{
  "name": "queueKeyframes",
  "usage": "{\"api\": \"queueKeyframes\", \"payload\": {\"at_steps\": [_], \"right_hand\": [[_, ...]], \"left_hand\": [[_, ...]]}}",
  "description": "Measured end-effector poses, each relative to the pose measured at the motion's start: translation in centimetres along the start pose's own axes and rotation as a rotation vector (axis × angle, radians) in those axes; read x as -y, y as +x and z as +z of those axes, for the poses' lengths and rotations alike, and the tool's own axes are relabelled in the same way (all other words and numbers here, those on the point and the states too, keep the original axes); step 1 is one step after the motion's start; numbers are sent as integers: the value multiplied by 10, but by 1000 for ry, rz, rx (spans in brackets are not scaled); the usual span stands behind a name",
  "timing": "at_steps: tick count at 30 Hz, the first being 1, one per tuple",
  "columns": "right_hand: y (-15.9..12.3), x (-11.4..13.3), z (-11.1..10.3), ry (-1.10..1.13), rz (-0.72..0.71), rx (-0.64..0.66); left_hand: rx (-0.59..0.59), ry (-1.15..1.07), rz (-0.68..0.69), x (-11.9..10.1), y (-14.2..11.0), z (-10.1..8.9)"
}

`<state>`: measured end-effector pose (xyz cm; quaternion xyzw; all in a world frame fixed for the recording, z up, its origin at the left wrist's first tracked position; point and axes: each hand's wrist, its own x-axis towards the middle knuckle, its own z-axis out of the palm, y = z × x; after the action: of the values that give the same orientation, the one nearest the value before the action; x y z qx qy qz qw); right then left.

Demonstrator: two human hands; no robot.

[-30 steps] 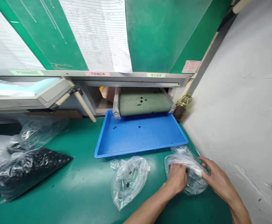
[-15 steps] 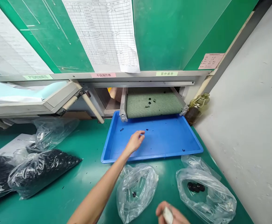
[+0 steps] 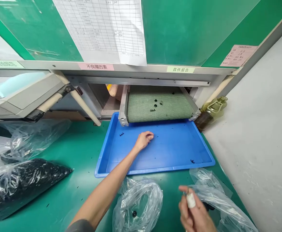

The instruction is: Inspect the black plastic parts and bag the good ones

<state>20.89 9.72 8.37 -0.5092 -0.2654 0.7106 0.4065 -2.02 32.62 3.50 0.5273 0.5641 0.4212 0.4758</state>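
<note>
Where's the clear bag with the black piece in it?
In the head view, the clear bag lies on the green mat, just below the blue tray's near rim, between the left forearm and the right hand.

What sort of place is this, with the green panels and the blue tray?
It looks like a factory workstation for small parts, perhaps for inspection or sorting. A short mesh conveyor belt ends over a blue plastic tray, plastic bags of small black parts lie on the green work mat, and a printed record sheet hangs above.

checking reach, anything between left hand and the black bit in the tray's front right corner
Nothing visible: only bare floor of the blue tray lies between the left hand and the black bit.
</note>
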Motion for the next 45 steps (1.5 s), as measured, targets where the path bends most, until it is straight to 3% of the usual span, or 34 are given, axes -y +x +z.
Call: {"api": "queueKeyframes", "payload": {"at_steps": [2,4,6,8,11,13,15,19,24,32,37,45], "right_hand": [[14,14,-1,-146,-218,-94],[29,12,-3,-401,-496,-121],[41,-6,-5,-646,-717,-114],[49,-29,-6,-785,-818,-95],[54,-47,-5,-859,-758,-36],[54,-38,-2,-874,-655,17],[52,-15,3,-875,-588,61],[46,46,16,-980,-618,158],[47,89,41,-1172,-838,82],[73,80,70,-1383,-974,60],[82,76,80,-1413,-995,116],[82,73,88,-1414,-1071,131]], "left_hand": [[-12,-136,-25,-7,-14,-1],[-34,-269,-46,-14,-31,-3],[-51,-393,-74,-22,-47,-4],[-51,-504,-110,-28,-60,-5],[-40,-634,-169,-34,-76,-4],[-52,-693,-195,-37,-85,-2],[-69,-756,-210,-40,-94,-1],[-68,-928,-237,-49,-112,1],[-53,-1010,-230,-55,-127,-2],[-117,-991,-194,-57,-134,-7],[-138,-963,-204,-57,-136,-9],[-204,-700,-101,-52,-137,-9]]}}
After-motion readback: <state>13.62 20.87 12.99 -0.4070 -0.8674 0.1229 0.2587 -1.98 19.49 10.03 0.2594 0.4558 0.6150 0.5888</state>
